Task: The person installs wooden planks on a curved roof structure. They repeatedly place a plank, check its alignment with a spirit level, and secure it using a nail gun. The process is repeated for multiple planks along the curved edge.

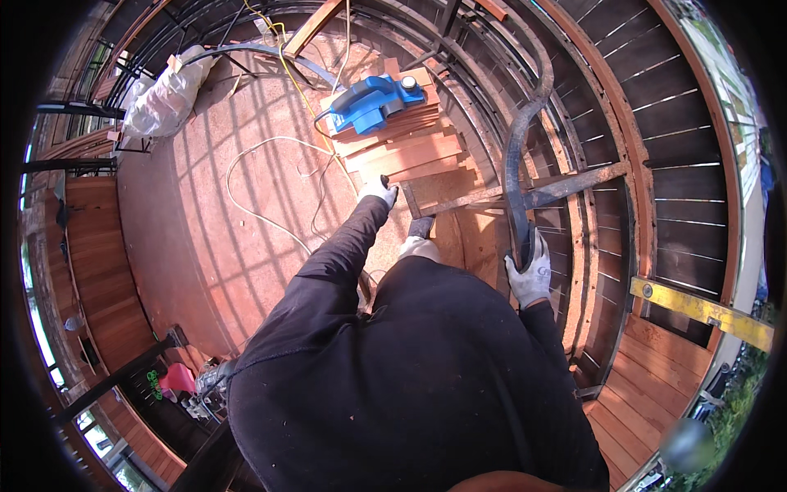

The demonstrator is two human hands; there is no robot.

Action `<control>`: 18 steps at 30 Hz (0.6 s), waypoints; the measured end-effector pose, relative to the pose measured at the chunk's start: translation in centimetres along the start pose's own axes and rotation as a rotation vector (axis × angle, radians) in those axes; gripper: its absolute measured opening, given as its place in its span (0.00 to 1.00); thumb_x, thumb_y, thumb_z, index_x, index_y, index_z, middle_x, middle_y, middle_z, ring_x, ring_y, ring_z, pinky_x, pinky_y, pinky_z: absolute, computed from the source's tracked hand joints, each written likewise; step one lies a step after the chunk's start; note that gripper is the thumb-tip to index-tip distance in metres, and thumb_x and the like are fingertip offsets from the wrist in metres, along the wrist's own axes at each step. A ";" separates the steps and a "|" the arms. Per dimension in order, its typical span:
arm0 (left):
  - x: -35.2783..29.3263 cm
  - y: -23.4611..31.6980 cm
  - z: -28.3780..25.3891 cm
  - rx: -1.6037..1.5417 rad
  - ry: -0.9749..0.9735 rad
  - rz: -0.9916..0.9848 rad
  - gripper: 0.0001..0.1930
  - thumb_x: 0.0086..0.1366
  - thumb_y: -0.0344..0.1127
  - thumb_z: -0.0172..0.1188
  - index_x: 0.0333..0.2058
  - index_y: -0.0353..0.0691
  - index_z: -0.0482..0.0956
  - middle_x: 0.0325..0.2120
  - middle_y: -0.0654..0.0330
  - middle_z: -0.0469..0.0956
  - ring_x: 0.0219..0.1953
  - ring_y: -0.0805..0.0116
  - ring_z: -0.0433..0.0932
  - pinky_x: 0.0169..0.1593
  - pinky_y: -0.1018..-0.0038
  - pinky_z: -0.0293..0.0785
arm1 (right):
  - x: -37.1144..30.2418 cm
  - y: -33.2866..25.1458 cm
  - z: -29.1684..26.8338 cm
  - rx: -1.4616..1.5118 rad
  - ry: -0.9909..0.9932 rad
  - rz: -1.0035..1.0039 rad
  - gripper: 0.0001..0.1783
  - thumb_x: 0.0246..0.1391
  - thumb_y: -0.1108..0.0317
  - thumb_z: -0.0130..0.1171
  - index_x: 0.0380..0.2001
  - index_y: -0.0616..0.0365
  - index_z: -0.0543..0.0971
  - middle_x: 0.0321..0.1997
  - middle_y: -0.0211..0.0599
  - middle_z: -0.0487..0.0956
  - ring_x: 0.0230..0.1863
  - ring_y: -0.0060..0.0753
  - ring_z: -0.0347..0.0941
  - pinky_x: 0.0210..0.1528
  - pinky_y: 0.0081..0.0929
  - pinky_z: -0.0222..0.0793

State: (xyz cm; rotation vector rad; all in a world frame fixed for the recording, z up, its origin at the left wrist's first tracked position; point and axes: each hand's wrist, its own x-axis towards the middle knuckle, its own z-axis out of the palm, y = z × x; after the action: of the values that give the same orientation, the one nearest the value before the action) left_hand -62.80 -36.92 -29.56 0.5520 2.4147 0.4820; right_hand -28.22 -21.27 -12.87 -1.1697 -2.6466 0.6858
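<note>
My right hand [531, 269], in a white work glove, grips the lower end of a curved dark metal handrail [516, 164]. That rail winds upward and away past a rusty crossbar [574, 185]. Ahead of my body, my left hand [380, 192], also gloved, is closed; a small dark piece sticks out at its top, and I cannot make out what it is. Just beyond this hand lie flat reddish wood boards [418, 154]. A blue electric hand planer [373, 104] rests on the stacked boards.
A yellow cord [297, 82] and a pale looping cable [231, 184] cross the reddish floor [180, 213]. A whitish plastic bag [168, 98] sits far left. Dark slatted railing curves along the right, with a yellow level [705, 313] nearby. A pink container [176, 380] stands lower left.
</note>
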 end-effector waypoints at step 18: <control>10.9 2.8 2.6 0.657 -0.110 0.122 0.46 0.44 0.55 0.71 0.60 0.44 0.62 0.55 0.49 0.68 0.60 0.50 0.64 0.61 0.55 0.63 | 0.7 -0.9 0.8 -0.147 -0.022 0.232 0.41 0.47 0.60 0.63 0.64 0.56 0.60 0.56 0.53 0.70 0.54 0.53 0.69 0.56 0.44 0.64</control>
State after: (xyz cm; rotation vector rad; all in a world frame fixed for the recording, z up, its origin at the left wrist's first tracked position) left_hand -68.35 -28.70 -35.44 0.9732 2.4120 -0.3118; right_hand -29.49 -21.53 -13.16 -1.5357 -2.6431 0.5481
